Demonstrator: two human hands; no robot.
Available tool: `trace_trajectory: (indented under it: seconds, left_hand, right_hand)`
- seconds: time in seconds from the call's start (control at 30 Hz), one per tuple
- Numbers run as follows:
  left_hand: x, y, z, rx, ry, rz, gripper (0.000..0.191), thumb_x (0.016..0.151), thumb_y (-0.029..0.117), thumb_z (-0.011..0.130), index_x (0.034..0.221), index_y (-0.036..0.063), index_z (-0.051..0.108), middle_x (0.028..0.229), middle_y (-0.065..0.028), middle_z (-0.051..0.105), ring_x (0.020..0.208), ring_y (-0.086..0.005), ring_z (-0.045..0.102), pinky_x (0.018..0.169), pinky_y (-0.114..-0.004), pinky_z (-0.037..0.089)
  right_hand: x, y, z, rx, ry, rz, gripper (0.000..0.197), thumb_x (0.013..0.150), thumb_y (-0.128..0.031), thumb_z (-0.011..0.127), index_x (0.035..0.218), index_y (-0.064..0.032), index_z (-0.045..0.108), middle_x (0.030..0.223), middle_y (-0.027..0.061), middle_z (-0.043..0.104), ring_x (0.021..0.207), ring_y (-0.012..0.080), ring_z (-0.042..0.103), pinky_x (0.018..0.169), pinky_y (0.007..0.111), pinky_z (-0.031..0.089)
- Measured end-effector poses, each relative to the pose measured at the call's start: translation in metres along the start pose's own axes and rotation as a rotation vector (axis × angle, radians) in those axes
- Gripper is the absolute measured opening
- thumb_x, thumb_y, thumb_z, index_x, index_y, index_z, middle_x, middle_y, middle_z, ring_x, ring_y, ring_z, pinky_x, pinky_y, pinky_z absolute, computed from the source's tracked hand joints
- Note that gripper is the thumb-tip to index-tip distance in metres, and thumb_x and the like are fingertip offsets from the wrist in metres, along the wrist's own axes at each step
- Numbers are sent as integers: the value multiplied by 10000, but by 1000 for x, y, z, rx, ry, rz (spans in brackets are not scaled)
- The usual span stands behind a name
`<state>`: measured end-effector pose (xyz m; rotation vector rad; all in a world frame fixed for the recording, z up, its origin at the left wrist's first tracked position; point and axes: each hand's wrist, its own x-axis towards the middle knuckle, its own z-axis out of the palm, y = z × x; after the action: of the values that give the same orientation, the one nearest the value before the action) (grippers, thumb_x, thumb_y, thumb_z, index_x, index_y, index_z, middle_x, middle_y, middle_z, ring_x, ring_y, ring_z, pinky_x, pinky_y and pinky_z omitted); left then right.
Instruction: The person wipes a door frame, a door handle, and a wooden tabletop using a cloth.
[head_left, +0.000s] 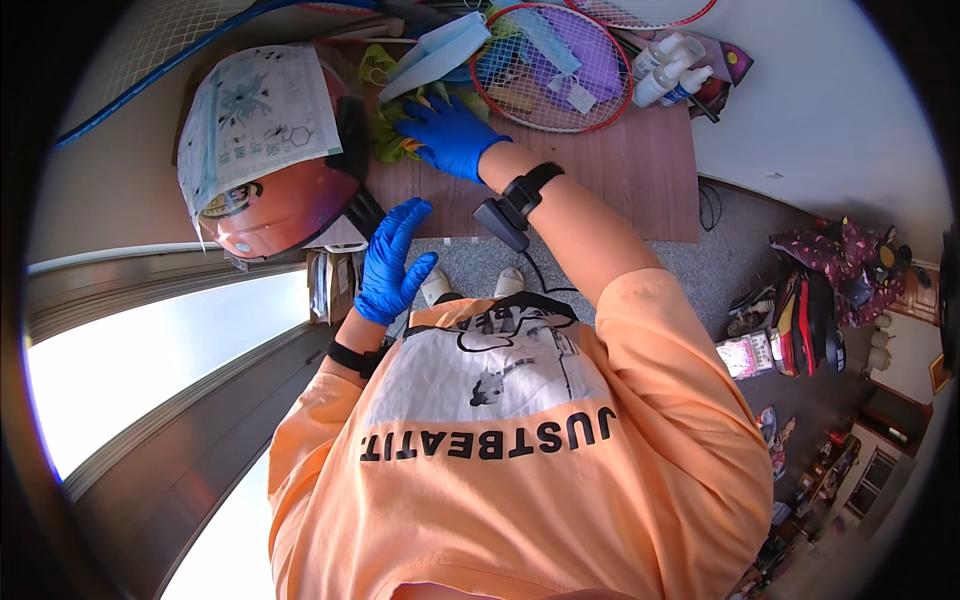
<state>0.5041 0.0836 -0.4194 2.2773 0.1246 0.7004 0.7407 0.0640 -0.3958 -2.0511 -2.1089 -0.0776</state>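
Both hands wear blue disposable gloves. My right hand (450, 135) reaches over the wooden tabletop (637, 180), its fingers on a crumpled yellow-green cloth or bag (388, 135) with an orange piece beside it; whether the fingers grip it cannot be told. My left hand (394, 259) hovers near the table's front edge with thumb and fingers apart, holding nothing. Left of the hands sits an orange-red helmet (300, 199), with a printed sheet bearing dark specks (259, 112) draped over it. A light-blue face mask (442, 56) lies just beyond my right hand.
A red-rimmed badminton racket (551, 131) lies over a purple item (585, 52). Several white bottles (664, 75) stand to its right. A blue-framed racket (142, 86) leans at the upper left. Bags (810, 322) rest on the floor at right.
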Motion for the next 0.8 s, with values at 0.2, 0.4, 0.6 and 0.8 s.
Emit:
trace_trajectory:
  seconds: [0.2, 0.4, 0.6, 0.8]
  left_hand:
    - [-12, 3, -5, 66, 80, -76, 494, 826, 178, 658, 1286, 67, 515, 1297, -168, 507, 1213, -369, 468, 1009, -422, 379]
    - [-22, 2, -17, 150, 78, -93, 405, 806, 94, 650, 1203, 59, 579, 1229, -157, 548, 1191, -354, 491, 998, -412, 393]
    - [-13, 6, -13, 147, 100, -84, 392, 795, 40, 640, 1183, 48, 588, 1206, -156, 566, 1170, -354, 508, 987, -404, 403]
    - [12, 9, -4, 193, -19, 42, 464, 789, 101, 669, 1238, 67, 556, 1270, -149, 530, 1209, -353, 477, 1023, -423, 381]
  right_hand:
    - [-64, -9, -6, 121, -37, -218, 512, 828, -187, 623, 1322, -196, 490, 1446, 92, 366, 1339, 364, 323, 1087, 528, 282]
    - [-102, -9, -17, 232, -113, -175, 553, 794, -243, 672, 1322, -251, 510, 1449, 34, 382, 1358, 343, 309, 1113, 495, 261]
    - [-33, -18, -2, 59, -44, -158, 569, 782, -193, 669, 1322, -257, 500, 1427, 64, 402, 1345, 374, 314, 1084, 516, 294]
    - [-121, -18, -30, 129, -175, -170, 638, 757, -204, 694, 1354, -249, 474, 1505, 57, 297, 1396, 362, 229, 1113, 534, 219]
